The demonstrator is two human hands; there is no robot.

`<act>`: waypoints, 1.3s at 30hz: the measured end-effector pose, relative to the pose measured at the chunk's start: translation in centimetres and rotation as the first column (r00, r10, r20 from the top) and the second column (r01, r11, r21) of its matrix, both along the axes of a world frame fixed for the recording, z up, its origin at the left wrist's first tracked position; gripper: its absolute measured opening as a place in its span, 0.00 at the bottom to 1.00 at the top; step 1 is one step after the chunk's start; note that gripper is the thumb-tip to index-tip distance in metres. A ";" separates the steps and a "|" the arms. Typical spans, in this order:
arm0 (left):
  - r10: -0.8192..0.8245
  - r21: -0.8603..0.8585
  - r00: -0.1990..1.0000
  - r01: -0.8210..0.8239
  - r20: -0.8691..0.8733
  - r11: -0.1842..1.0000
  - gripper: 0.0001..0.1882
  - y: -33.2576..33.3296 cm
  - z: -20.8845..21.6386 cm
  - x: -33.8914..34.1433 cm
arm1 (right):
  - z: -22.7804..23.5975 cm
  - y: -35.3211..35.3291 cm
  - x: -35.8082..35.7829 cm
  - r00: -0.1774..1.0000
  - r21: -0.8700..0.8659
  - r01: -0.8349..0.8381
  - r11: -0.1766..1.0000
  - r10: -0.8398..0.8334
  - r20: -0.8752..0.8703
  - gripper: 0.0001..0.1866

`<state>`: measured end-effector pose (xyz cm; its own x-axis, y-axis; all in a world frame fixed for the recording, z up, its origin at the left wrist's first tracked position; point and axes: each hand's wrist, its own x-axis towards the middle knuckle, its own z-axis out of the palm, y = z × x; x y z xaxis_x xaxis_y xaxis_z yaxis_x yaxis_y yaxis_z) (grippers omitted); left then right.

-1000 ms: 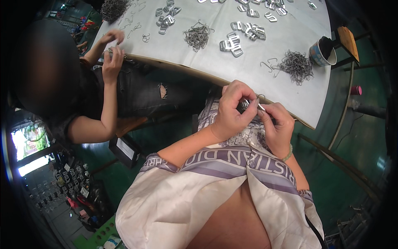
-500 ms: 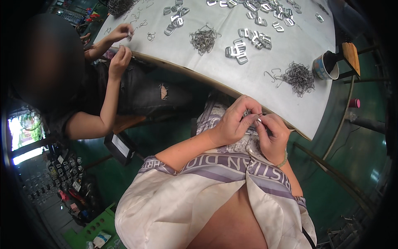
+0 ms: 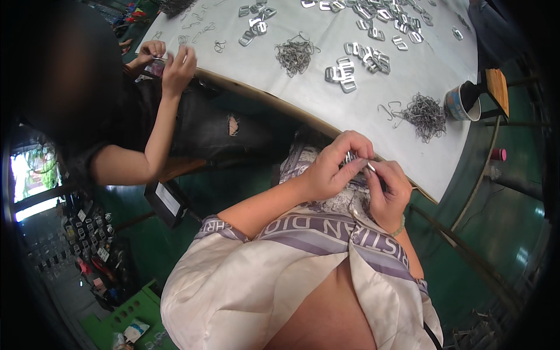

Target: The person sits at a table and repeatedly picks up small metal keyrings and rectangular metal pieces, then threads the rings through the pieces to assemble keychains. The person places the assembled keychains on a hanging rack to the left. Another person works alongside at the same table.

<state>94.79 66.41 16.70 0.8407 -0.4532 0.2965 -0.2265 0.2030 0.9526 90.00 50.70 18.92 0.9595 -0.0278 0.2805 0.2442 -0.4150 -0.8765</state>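
Observation:
Close to the table's near edge, my left hand [image 3: 334, 165] and my right hand [image 3: 389, 186] meet with fingertips pinched together. Between them is a shiny silver metal buckle [image 3: 371, 167], mostly covered by the fingers, so its full outline is hidden. Just beyond my right hand, a tangled heap of thin wire hooks [image 3: 424, 116] lies on the tabletop. Loose silver buckles [image 3: 342, 74] lie farther up the table, with more buckles [image 3: 368, 57] behind them. Another pile of wire hooks [image 3: 294, 55] is to the left.
The pale-covered table [image 3: 396, 76] has a corner at my right. A paper cup [image 3: 458, 104] with something dark in it stands by a wooden-topped stand [image 3: 497, 90]. At the left sits a co-worker, whose hand [image 3: 179, 70] is over the table's edge. Scattered hooks [image 3: 219, 45] lie near that person.
My hands keep their pinch on the buckle with only a slight shift of the fingers. The co-worker's hands have moved, one rising and the other lowering. The view has shifted slightly.

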 end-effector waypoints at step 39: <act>0.101 0.177 0.985 -0.125 0.139 0.976 0.04 -0.5 1.0 0.0 | 3.0 -6.1 8.4 0.747 0.554 -0.127 0.823 0.447 -0.492 0.12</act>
